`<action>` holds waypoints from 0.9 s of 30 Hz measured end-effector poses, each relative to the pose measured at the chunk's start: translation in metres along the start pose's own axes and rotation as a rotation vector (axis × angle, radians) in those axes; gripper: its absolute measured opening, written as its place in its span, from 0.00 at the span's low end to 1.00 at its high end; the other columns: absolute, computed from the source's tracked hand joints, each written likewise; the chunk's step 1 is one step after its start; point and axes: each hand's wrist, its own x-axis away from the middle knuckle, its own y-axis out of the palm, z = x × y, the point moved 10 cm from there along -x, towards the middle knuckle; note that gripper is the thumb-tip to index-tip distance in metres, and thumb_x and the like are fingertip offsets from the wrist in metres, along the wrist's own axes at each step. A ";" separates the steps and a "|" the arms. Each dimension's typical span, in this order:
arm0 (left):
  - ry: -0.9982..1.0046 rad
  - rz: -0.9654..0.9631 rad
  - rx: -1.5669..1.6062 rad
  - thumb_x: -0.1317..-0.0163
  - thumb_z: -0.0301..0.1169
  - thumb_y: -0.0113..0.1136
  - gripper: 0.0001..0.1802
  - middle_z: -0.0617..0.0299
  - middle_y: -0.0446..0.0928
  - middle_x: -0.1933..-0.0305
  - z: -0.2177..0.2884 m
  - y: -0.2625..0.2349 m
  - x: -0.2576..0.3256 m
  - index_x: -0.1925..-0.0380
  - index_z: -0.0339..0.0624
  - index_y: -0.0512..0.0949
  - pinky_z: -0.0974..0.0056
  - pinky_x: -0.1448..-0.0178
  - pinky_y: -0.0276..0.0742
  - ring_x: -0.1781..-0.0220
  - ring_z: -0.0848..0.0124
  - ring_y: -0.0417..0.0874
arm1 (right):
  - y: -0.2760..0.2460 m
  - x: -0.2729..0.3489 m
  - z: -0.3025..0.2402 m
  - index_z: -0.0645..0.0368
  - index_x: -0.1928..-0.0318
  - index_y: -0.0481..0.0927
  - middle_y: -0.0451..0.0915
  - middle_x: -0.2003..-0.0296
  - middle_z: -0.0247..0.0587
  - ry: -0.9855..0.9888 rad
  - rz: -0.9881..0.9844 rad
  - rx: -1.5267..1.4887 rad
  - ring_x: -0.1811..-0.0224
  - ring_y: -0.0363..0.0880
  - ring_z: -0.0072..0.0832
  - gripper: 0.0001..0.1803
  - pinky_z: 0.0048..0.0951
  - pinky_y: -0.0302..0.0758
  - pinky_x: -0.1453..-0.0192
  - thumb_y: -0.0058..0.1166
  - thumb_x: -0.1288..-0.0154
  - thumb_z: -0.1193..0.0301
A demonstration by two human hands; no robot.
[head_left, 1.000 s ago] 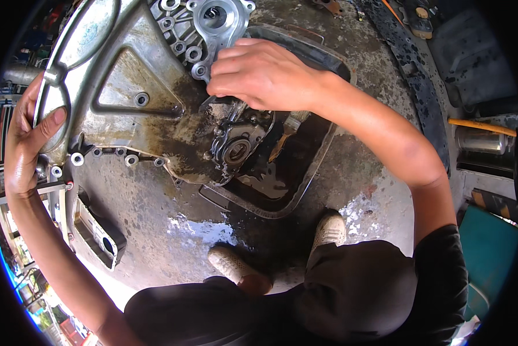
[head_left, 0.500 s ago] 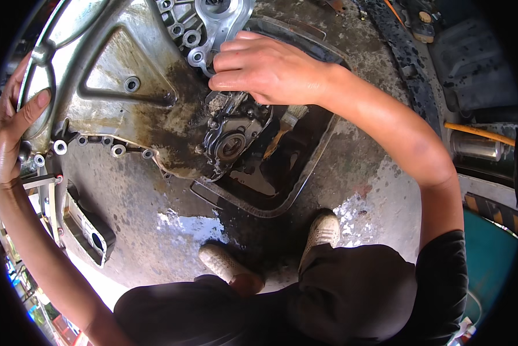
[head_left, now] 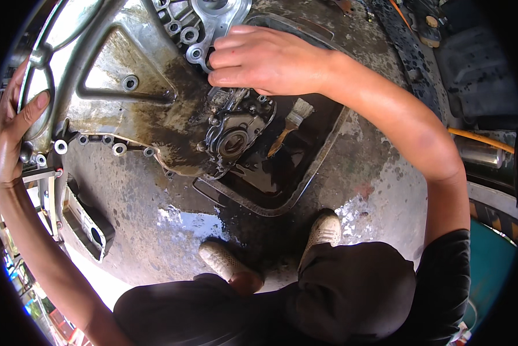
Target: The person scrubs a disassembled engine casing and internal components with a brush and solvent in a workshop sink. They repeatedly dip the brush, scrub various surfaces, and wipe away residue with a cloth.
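A large metal engine casing [head_left: 120, 118], stained with dark oil, stands tilted over a black tray [head_left: 296, 199]. My left hand [head_left: 19, 115] grips its left rim, thumb in front and fingers mostly hidden behind. On the casing's right side my right hand [head_left: 259, 60] is closed, palm down, with curled fingers against the metal; whatever lies inside the grip is hidden. Below that hand is an oily round opening [head_left: 233, 143] in the casing. A paintbrush [head_left: 290, 127] with a wooden handle lies in the tray's dark liquid, apart from both hands.
To the lower left, a rectangular metal part [head_left: 86, 225] rests on the concrete floor [head_left: 149, 202]. A pale wet patch [head_left: 192, 224] lies before my shoes [head_left: 230, 266]. An orange bar [head_left: 481, 139] and a metal cylinder [head_left: 483, 155] are at the right.
My right hand has shifted slightly up and left along the casing, uncovering more of the paintbrush's bristles. My left hand keeps its hold on the rim.
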 end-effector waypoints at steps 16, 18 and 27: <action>0.073 0.039 -0.152 0.40 0.41 0.68 0.40 0.41 0.70 0.34 -0.003 -0.003 -0.004 0.32 0.34 0.64 0.54 0.24 0.60 0.29 0.55 0.69 | 0.003 0.008 0.002 0.57 0.61 0.76 0.73 0.64 0.33 -0.094 -0.064 0.055 0.52 0.74 0.31 0.11 0.34 0.70 0.43 0.56 0.46 0.76; 0.053 0.051 -0.112 0.40 0.41 0.68 0.40 0.41 0.70 0.34 0.003 -0.002 -0.001 0.31 0.33 0.64 0.54 0.25 0.60 0.29 0.55 0.69 | 0.007 0.002 0.001 0.57 0.60 0.76 0.73 0.64 0.33 -0.121 -0.101 0.057 0.51 0.74 0.32 0.11 0.34 0.70 0.42 0.56 0.45 0.75; 0.039 0.021 -0.063 0.39 0.40 0.67 0.38 0.45 0.70 0.33 0.013 0.000 -0.002 0.32 0.37 0.66 0.50 0.23 0.56 0.25 0.55 0.64 | 0.004 -0.004 -0.006 0.59 0.59 0.76 0.72 0.64 0.35 -0.153 -0.092 0.062 0.53 0.73 0.32 0.14 0.37 0.70 0.47 0.58 0.48 0.76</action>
